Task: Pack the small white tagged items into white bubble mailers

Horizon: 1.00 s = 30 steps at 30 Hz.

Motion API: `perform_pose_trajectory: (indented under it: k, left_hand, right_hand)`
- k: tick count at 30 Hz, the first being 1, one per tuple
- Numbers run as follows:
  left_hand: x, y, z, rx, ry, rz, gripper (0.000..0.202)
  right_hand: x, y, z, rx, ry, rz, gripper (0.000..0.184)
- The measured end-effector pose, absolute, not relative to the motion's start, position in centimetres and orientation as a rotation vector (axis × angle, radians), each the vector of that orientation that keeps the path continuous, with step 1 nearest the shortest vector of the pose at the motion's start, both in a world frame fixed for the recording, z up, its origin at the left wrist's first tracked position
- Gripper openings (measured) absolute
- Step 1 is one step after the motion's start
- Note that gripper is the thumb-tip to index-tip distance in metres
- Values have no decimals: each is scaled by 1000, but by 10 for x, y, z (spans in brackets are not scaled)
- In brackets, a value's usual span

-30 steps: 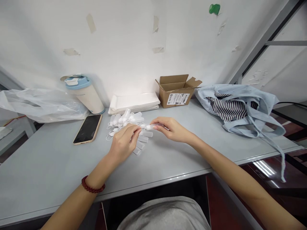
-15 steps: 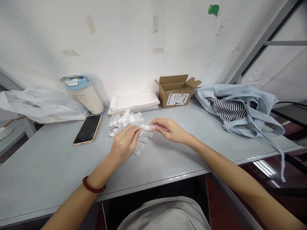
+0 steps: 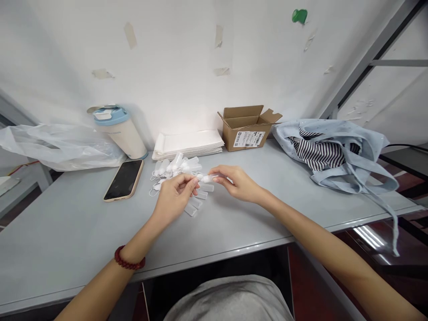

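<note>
At mid-frame, beside a pile of translucent pieces, a white-ended piece is pinched — left end by the left hand, right by the right hand

Right hand pinching translucent piece, left hand pinched at its white end, similar pieces heaped on grey table, phone beside heap, open carton behind

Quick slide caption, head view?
Right hand pinches a small white piece, left hand at its other end, beside translucent pieces.
</note>
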<state>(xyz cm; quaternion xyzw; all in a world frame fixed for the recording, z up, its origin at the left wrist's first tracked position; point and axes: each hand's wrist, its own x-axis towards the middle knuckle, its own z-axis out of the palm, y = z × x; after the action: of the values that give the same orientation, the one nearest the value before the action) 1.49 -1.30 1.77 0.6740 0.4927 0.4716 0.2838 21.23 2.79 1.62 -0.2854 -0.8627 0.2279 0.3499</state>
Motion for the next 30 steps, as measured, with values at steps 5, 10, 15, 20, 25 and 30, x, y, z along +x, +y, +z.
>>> perform_pose_trajectory:
  k: [5,10,15,20,25,30]
  left_hand:
    - [16,-16,12,1857,1347,1268,20]
    - [15,-17,9,1920,1377,1273,17]
    - [15,-17,5,2117,1389,1281,17]
    - [14,-17,8,2133,1365,1359,17]
    - [11,-14,18,1706,1250,1358,25]
    - [9,-12,22,1676,1266,1364,24]
  right_hand:
    - [210,26,14,-746,-2230,591,18]
    - [210,24,14,-757,-2222,613,19]
    - [209,24,13,-773,-2215,682,20]
    - [209,25,16,-811,-2147,932,22]
    - [208,24,21,-740,-2053,1088,22]
    - [207,24,21,-772,-2058,1013,22]
